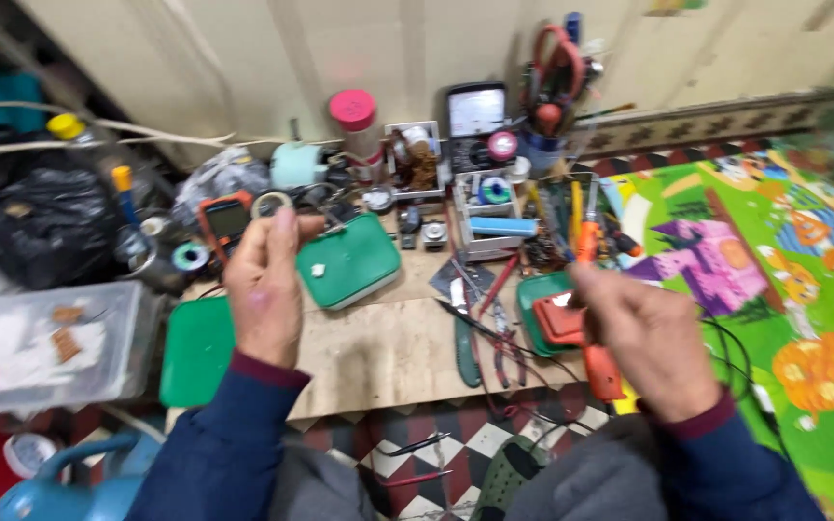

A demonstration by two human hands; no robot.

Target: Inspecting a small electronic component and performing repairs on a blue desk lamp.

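- Pinching a small ring-shaped roll [272,205], prob solder wire or tape, the left hand [263,289] holds it up betw thumb and fingertips, at abt 10 o'clock from the board's middle.
- Roll looks light and stiff at the rim; best held by the outer edge, as now. Loose windings could slip off if squeezed flat.
- Right hand [644,333] is closed round an orange-handled soldering iron [593,289], tip pointing to 12 o'clock; blurred, so exact finger placement can't be told.
- Iron seems light, rigid; its black cord [731,357] trails off to 4 o'clock and may drag. Grip on the handle only, the metal end prob hot.
- Green case [354,260] lies on the wooden board [388,352], just at 2 o'clock of the left hand.
- Orange multimeter [224,220] sits behind the left hand, at 11 o'clock.
- Pliers and cutters [494,333] lie betw the hands, near 6 o'clock of the analog meter [476,121] by the wall.
- Colourful play mat [784,289] at 3 o'clock.
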